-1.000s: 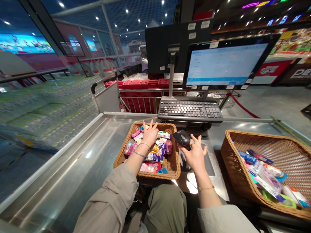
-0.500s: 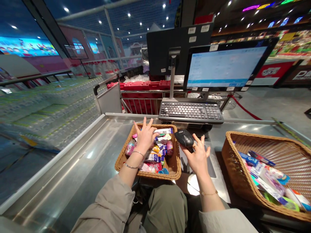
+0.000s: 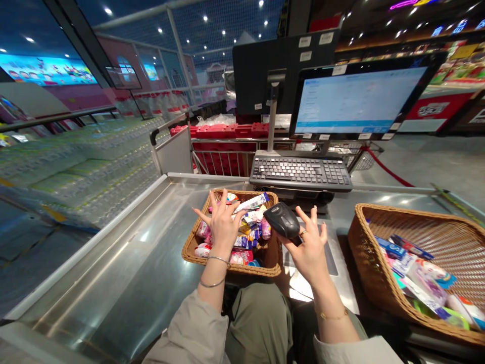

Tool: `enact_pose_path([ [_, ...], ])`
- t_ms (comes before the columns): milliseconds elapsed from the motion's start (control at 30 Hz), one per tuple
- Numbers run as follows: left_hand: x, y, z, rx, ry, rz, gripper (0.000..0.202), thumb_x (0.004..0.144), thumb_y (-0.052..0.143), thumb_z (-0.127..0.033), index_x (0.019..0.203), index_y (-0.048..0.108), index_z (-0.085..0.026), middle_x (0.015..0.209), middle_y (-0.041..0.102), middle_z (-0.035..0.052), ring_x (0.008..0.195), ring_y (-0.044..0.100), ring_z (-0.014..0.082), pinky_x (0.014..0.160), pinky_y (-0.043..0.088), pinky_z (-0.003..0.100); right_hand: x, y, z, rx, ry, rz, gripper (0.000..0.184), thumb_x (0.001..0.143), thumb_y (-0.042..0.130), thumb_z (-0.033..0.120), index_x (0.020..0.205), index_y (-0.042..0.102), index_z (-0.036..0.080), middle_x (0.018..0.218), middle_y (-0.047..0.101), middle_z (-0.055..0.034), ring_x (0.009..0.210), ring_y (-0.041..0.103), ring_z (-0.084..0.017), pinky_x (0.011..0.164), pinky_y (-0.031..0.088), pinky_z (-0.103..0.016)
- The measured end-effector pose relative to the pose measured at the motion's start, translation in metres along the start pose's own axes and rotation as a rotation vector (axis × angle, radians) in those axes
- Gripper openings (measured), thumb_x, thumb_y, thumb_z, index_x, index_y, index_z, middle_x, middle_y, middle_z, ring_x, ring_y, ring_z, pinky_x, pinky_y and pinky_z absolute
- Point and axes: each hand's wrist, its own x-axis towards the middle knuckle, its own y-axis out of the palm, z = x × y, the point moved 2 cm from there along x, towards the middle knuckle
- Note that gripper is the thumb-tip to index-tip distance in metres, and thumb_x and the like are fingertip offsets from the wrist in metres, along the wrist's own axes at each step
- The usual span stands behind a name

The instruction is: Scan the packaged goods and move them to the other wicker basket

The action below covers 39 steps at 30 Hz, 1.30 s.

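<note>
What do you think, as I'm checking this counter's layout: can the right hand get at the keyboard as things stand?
Probably yes. The right hand is on the near side of the keyboard, with no visible obstacle between, though the black scanner it holds would likely hamper typing.

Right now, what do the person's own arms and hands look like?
Both hands ungloved. Left sleeve: loose, creased, beige-grey, ending on the forearm. Right sleeve: similar, looks paler. Left hand: two slim silver-toned bangles below it, at wrist and forearm. Right hand: thin gold-toned ring; fine gold-toned bracelet on the forearm.
</note>
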Motion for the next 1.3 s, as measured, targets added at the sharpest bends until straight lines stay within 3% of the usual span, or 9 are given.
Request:
enact_pose_path([
  [500, -0.008, 0.006, -0.013, 0.004, -0.012, -0.043, 0.027, 0.094, 0.063, -0.047, 0.113, 0.075, -0.034, 0.158, 0.044, 0.0034, 0.157, 0.012, 0.0388, 0.109, -0.021, 0.08, -0.003, -0.001, 0.003, 0.007, -0.038, -0.023, 0.025, 0.09, 0.061, 0.045, 0.094, 0.071, 0.023, 0.154, 0.05, -0.0119, 0.156, 0.017, -0.037, 0.116, 0.011, -0.077],
  [733, -0.008, 0.005, -0.017, -0.027, -0.02, -0.048, 0.024, 0.093, 0.065, -0.043, 0.113, 0.075, -0.033, 0.158, 0.046, 0.0038, 0.156, 0.014, 0.0406, 0.108, -0.022, 0.08, -0.004, -0.001, 0.003, 0.008, -0.032, -0.008, 0.027, 0.091, 0.06, 0.047, 0.095, 0.071, 0.022, 0.155, 0.049, -0.0116, 0.157, 0.016, -0.037, 0.117, 0.011, -0.075],
  [1000, -0.01, 0.011, -0.016, -0.077, 0.021, -0.181, 0.019, 0.087, 0.074, -0.038, 0.105, 0.078, -0.031, 0.152, 0.053, 0.0059, 0.154, 0.023, 0.0409, 0.105, -0.027, 0.077, -0.004, 0.0, 0.0, 0.016, -0.066, -0.024, 0.024, 0.091, 0.062, 0.044, 0.095, 0.07, 0.022, 0.154, 0.05, -0.0119, 0.156, 0.016, -0.038, 0.116, 0.012, -0.078],
  [1300, -0.01, 0.01, -0.018, -0.101, 0.013, -0.177, 0.018, 0.087, 0.075, -0.035, 0.104, 0.078, -0.031, 0.151, 0.053, 0.0064, 0.153, 0.023, 0.041, 0.105, -0.027, 0.076, -0.004, 0.001, 0.0, 0.007, -0.082, -0.033, 0.025, 0.091, 0.062, 0.045, 0.095, 0.07, 0.021, 0.154, 0.05, -0.0126, 0.156, 0.017, -0.039, 0.115, 0.013, -0.079],
])
